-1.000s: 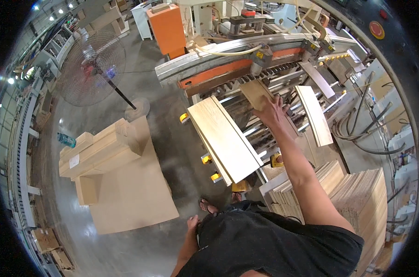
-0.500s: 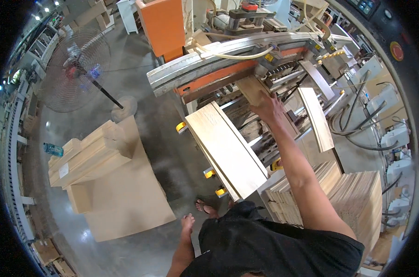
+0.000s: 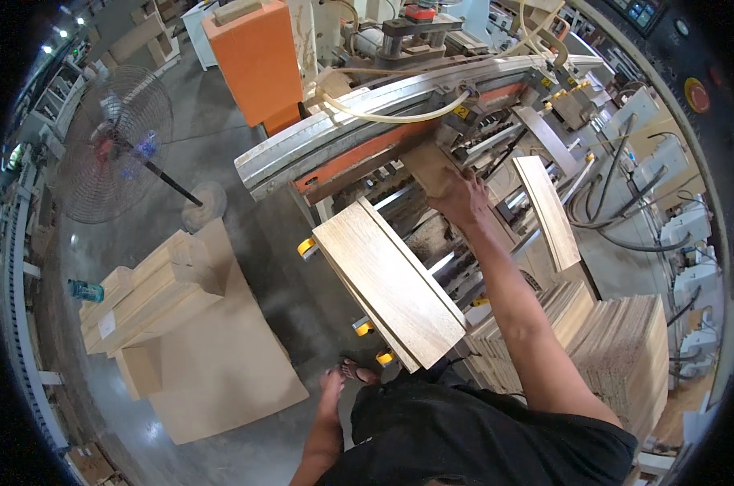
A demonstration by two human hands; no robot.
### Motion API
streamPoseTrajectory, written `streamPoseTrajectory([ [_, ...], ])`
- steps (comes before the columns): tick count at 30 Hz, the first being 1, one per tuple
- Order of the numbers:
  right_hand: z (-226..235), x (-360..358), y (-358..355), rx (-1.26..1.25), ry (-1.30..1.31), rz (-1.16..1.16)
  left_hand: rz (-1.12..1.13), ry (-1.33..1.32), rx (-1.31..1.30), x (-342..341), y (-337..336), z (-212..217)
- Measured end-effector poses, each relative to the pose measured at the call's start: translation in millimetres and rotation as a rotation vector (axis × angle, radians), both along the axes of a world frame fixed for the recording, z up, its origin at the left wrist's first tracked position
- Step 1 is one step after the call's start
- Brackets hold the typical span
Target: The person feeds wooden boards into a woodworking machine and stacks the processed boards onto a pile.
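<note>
My right hand [image 3: 464, 198] reaches forward into the machine, its thumb and fingers gripping a brown wooden board [image 3: 427, 166]. That board lies on the machine bed below the orange and grey beam [image 3: 342, 150], and its near part is covered by my hand and forearm. My left hand [image 3: 332, 379] hangs low beside my body near my foot, with nothing in it and its fingers loosely bent. Between my hands, a stack of pale grooved boards [image 3: 391, 279] rests at the machine's left end. Right of my right forearm lies a narrow pale board [image 3: 547, 212].
Tall stacks of thin wooden pieces [image 3: 618, 356] stand close on my right. On the floor at left, a wood pile [image 3: 152, 287] sits on a cardboard sheet [image 3: 229, 381]. Beyond it stands a floor fan [image 3: 112, 146]. Black hoses [image 3: 626, 223] loop at the machine's right side.
The view has shifted slightly, so the machine appears lower and further left. My right hand remains on the board in the machine; my left hand still hangs at my side.
</note>
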State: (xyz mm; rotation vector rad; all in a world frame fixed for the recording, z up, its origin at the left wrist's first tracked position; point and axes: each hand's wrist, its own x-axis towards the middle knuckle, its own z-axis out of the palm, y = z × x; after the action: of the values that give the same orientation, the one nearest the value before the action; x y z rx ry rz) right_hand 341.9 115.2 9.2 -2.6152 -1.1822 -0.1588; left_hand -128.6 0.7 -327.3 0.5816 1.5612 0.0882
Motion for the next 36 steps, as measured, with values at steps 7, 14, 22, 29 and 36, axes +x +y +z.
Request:
streamPoseTrajectory([
  [7, 11, -7, -3, -0.057, 0.104, -0.04, 0.093, 0.023, 0.069, 8, 0, 18],
  [14, 41, -26, -1, -0.09, 0.212, 0.03, 0.259, 0.049, 0.15, -26, -49, 27],
  [22, 24, -20, -19, 0.009, 0.15, 0.044, 0.223, 0.104, 0.169, -73, -146, -4],
  [29, -14, -26, -63, 0.244, -0.036, 0.045, -0.125, 0.149, 0.547, -91, -204, -50],
  [36, -27, -24, -165, 0.265, 0.041, -0.071, -0.263, 0.389, 0.536, -63, -206, -23],
])
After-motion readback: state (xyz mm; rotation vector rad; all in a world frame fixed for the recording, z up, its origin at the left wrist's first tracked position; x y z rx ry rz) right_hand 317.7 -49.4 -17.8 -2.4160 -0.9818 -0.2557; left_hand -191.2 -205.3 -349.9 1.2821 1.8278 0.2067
